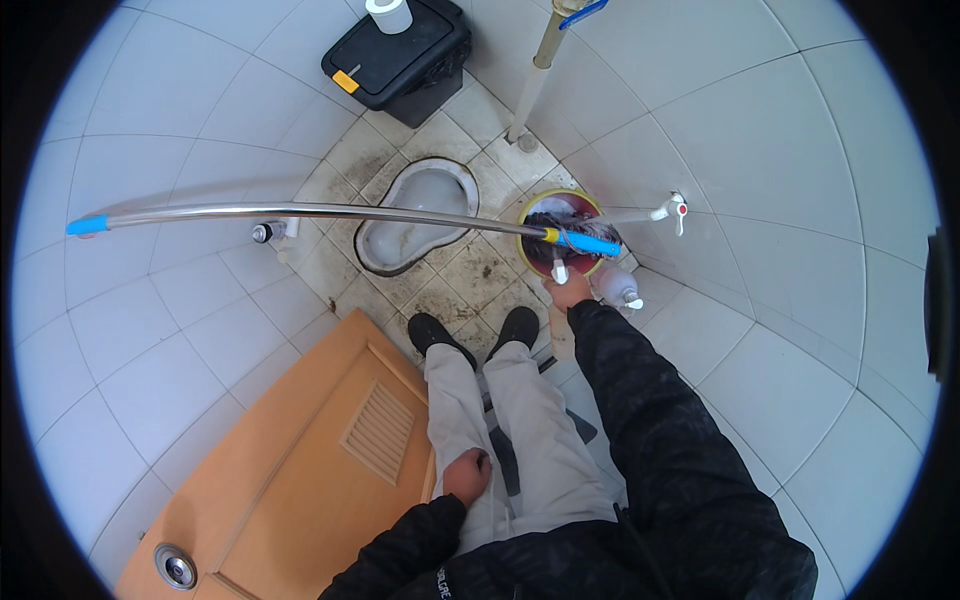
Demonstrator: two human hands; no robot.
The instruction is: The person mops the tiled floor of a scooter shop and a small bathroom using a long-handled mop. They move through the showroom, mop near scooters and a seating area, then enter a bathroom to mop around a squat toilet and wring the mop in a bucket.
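My right hand (pixel 570 290) is at the near rim of a yellow-rimmed red bucket (pixel 523 222), its fingers curled and partly hidden. A short white piece (pixel 560 271) sticks up at the fingertips; its kind is unclear. Dark, wet-looking strands lie inside the bucket. A long metal pole (pixel 330 211) with blue ends and a yellow collar lies across the view, its right end above the bucket. My left hand (pixel 467 476) is a loose fist in front of my light trousers, with nothing visible in it.
A white wall tap (pixel 670 208) points toward the bucket, beside a translucent bottle (pixel 618 287). A squat toilet (pixel 425 192) is set in the stained tile floor. Behind stands a black lidded bin (pixel 395 60) with a paper roll (pixel 389 14) on top. A wooden door (pixel 310 460) is at lower left.
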